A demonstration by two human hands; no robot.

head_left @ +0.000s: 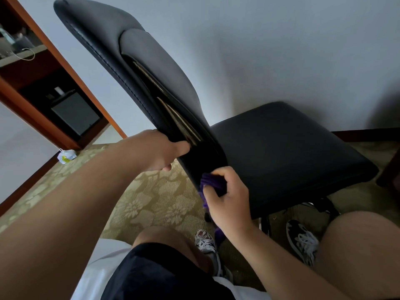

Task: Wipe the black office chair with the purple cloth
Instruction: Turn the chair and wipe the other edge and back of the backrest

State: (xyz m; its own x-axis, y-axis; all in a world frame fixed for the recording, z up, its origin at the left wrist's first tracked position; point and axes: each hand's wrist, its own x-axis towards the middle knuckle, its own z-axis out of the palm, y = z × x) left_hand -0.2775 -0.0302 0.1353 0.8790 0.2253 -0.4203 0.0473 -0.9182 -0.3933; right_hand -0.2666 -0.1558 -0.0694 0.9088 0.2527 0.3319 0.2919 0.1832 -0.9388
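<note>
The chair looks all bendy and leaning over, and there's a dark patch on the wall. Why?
In the head view, the wide-angle lens stretches the edges, so the black office chair seems to lean. The grey patch on the wall is the chair's soft shadow. The purple cloth in the right hand looks dim, lying in shade; the left hand grips the backrest.
</note>
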